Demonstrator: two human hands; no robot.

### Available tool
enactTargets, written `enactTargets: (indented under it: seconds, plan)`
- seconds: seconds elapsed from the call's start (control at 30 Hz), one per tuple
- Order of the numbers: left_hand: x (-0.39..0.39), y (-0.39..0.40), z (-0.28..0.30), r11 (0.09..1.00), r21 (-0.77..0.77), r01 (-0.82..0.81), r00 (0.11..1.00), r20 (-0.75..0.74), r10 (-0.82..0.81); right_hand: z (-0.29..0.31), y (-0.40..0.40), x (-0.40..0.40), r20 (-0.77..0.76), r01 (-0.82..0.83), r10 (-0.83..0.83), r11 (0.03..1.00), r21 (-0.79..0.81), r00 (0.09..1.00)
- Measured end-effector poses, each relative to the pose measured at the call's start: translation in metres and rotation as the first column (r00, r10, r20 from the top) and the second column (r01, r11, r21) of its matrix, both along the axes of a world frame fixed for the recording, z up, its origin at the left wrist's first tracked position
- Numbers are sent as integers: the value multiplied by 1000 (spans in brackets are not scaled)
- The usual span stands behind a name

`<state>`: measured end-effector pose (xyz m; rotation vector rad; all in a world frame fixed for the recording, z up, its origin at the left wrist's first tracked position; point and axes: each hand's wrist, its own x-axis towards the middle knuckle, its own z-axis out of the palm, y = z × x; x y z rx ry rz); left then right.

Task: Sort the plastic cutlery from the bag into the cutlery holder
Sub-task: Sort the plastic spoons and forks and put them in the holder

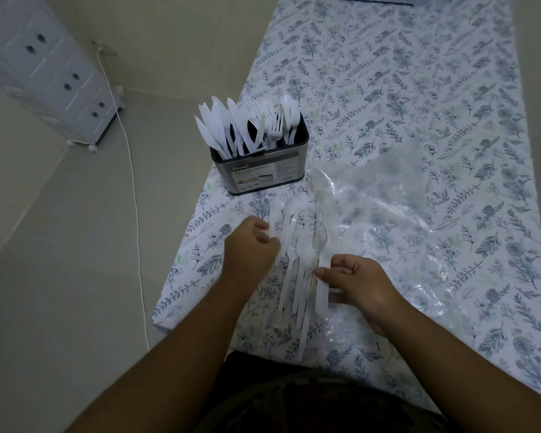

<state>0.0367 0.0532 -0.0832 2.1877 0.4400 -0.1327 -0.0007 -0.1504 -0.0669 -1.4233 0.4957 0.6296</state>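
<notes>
A metal cutlery holder [263,175] stands near the table's left edge, with white plastic knives at its left, forks in the middle and spoons at its right. Loose white cutlery [294,276] lies in a pile in front of me, beside a clear plastic bag [381,207] spread flat to the right. My right hand [353,282] pinches a bundle of white forks [324,270] at their handles. My left hand [252,248] hovers over the pile's left side, fingers curled over a fork on the cloth [274,210]; I cannot tell whether it grips anything.
The table carries a floral cloth [419,89]; its left edge drops to a tiled floor. A white drawer cabinet [47,70] on wheels stands at the far left, and a white cable [132,170] runs across the floor.
</notes>
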Motion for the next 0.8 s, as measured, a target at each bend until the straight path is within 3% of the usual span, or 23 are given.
enactTargets:
  seconds: [0.17,0.33,0.53,0.6,0.67,0.8]
  plan:
    - [-42,-24,12,928,-339,154,987,7,-161,1,9,11,14,11,-11,999,31,1000]
    - [-45,-33,7,919,-364,151,988,20,-154,0,9,13,22,-24,23,998,62,999]
    - [-31,-29,6,894,-367,258,954,-47,-295,-1,4,12,8,-18,17,999,46,1000]
    - [-24,-27,8,894,-296,336,929,-56,-367,-1,1,12,-9,-9,10,999,43,1000]
    - [-14,-22,8,930,-96,355,933,-30,-359,-2,-1,10,-22,0,1,999,33,1000]
    - [13,-8,-10,978,175,116,991,38,-125,-2,-5,5,-36,7,-5,999,43,999]
